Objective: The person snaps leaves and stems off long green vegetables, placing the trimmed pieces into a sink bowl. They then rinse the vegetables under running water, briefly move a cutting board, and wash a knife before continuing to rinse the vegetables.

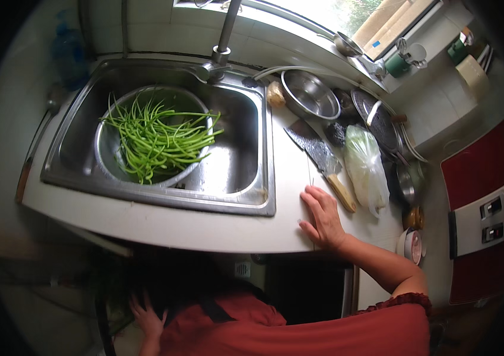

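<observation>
My right hand (pixel 323 218) rests on the white countertop near its front edge, fingers apart, holding nothing. Just beyond it lies a cleaver (pixel 316 149) with a wooden handle, its blade wet. Right of the cleaver is a plastic bag (pixel 364 167) with a pale green vegetable inside. Down at the lower left, my left hand (pixel 148 313) is spread in shadow below counter level, against dark material that I cannot make out. A metal basin (pixel 105 162) full of long green vegetable stems (pixel 163 138) stands in the steel sink (pixel 238 178).
Behind the cleaver are a steel bowl (pixel 309 94), a piece of ginger or similar root (pixel 276 94) and a dark round pan or lid (pixel 374 120). The faucet (pixel 221 58) rises behind the sink. A long-handled utensil (pixel 34 142) lies left of it. A small bowl (pixel 411 247) sits at right.
</observation>
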Available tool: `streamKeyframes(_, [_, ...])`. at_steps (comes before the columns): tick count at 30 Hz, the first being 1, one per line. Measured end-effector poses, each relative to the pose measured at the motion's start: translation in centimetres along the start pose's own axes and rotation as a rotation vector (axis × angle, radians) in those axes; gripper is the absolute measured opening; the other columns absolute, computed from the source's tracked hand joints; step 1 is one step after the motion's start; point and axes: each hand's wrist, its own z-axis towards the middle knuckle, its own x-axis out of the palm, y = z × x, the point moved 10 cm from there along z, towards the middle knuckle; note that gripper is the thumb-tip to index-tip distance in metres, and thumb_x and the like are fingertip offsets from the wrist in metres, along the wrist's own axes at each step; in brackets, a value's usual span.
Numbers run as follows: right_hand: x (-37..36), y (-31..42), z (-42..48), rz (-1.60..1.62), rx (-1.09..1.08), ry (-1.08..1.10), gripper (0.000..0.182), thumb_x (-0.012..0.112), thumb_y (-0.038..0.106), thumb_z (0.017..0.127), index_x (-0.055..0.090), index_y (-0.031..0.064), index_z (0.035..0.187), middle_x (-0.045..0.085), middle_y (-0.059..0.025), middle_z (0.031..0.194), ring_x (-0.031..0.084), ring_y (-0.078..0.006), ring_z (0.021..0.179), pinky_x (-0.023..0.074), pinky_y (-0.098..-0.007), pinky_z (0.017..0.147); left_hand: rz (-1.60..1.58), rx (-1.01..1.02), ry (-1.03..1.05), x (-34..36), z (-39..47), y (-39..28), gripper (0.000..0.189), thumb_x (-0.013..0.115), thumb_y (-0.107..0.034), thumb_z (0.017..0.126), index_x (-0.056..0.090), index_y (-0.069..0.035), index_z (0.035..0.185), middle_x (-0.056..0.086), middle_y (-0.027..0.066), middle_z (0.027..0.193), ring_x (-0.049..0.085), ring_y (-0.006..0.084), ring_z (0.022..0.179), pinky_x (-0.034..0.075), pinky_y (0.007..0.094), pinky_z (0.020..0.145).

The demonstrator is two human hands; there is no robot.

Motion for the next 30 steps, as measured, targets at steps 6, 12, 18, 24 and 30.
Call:
streamKeyframes(6, [1.4, -0.8, 0.3, 0.005, 0.038, 0.144, 0.066, 0.06, 0.03, 0.076, 0.042, 0.0002, 0.132, 0.041, -0.0218, 0.135, 0.039, -0.0398, 0.127, 0.0265, -0.0498, 0.105, 0.049, 0.009, -0.021, 1.7, 1.0, 2.0, 0.104, 0.08, -0.042, 0.06, 0.032, -0.015, 0.147, 0.023, 0.0306, 0.148, 0.021, 0.0523, 0.136, 0.024, 0.0615, 0.11])
streamKeyframes(12, [2.0, -1.1, 0.7, 0.015, 0.045, 0.22, 0.07, 0.06, 0.035, 0.074, 0.04, 0.0015, 0.132, 0.04, -0.0215, 0.134, 0.037, -0.0402, 0.126, 0.0254, -0.054, 0.103, -0.122, 0.006, 0.057, 1.8, 2.1, 3.6, 0.099, 0.076, -0.038, 0.059, 0.034, -0.012, 0.145, 0.027, 0.0328, 0.145, 0.024, 0.0552, 0.133, 0.023, 0.0636, 0.109])
streamKeyframes(18, [2.1, -1.3, 1.1, 0.014, 0.043, 0.226, 0.071, 0.06, 0.036, 0.073, 0.041, 0.003, 0.132, 0.04, -0.0203, 0.134, 0.037, -0.039, 0.126, 0.0257, -0.0532, 0.103, -0.103, -0.09, 0.27, -0.4, 2.8, 2.8, 0.099, 0.071, -0.041, 0.066, 0.027, -0.006, 0.148, 0.032, 0.0342, 0.142, 0.028, 0.0531, 0.131, 0.027, 0.0593, 0.108])
streamKeyframes(24, [1.5, -1.2, 1.4, 0.037, 0.05, 0.196, 0.07, 0.061, 0.036, 0.073, 0.041, 0.0047, 0.132, 0.04, -0.0189, 0.134, 0.036, -0.0375, 0.127, 0.0251, -0.0526, 0.104, -0.157, -0.192, 0.409, -2.7, 1.8, 2.4, 0.088, 0.072, -0.045, 0.072, 0.037, -0.006, 0.142, 0.032, 0.0346, 0.14, 0.031, 0.0541, 0.127, 0.032, 0.0571, 0.105])
streamKeyframes(30, [1.5, -1.3, 1.5, 0.038, 0.068, 0.184, 0.073, 0.063, 0.034, 0.07, 0.04, 0.0063, 0.133, 0.04, -0.0178, 0.135, 0.035, -0.0366, 0.128, 0.0242, -0.0526, 0.105, -0.408, -0.213, 0.513, -4.6, 0.4, 2.9, 0.078, 0.066, -0.043, 0.084, 0.035, -0.002, 0.143, 0.03, 0.0264, 0.148, 0.028, 0.0422, 0.137, 0.03, 0.0476, 0.111])
